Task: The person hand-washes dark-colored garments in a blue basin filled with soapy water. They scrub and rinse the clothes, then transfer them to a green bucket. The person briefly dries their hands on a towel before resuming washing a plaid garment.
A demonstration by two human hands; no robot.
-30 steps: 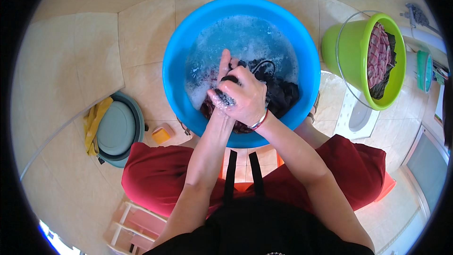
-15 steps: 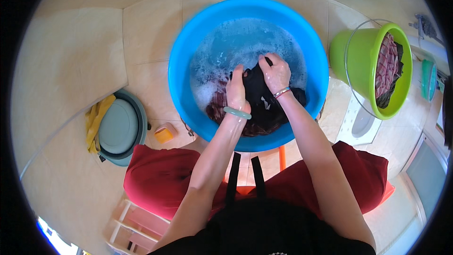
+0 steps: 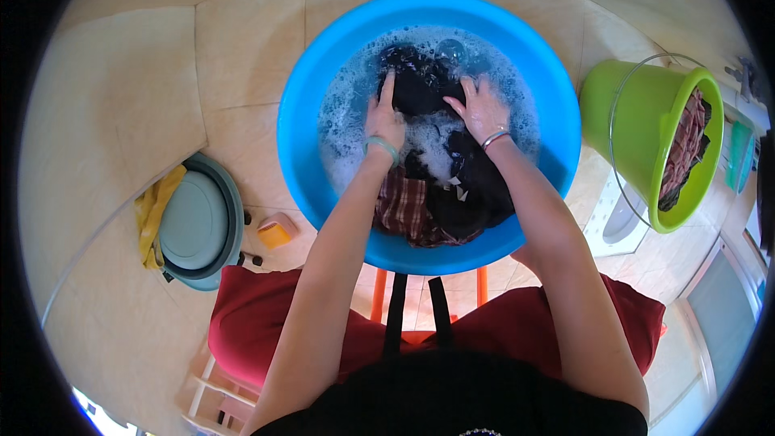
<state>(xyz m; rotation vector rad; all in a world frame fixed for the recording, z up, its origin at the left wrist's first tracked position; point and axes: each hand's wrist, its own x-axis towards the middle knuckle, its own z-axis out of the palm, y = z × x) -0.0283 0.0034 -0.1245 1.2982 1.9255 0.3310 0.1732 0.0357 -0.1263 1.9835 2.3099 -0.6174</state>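
A large blue basin (image 3: 307, 105) holds soapy water and wet clothes. My left hand (image 3: 383, 117) and my right hand (image 3: 480, 105) both press down on a black garment (image 3: 420, 85) at the far side of the basin, fingers spread over the cloth. A green band circles my left wrist and a metal bangle my right. A red checked garment (image 3: 404, 210) and more dark cloth (image 3: 476, 186) lie in the near part of the basin, between my forearms.
A green bucket (image 3: 626, 109) with a wire handle holds damp clothes at the right. A grey-green lidded tub (image 3: 194, 222) with a yellow cloth (image 3: 153, 210) sits at the left, a small orange object (image 3: 274, 234) beside it. Tiled floor all around.
My hands have moved from the middle of the basin to its far side, spreading apart and pushing the black garment down into the suds.
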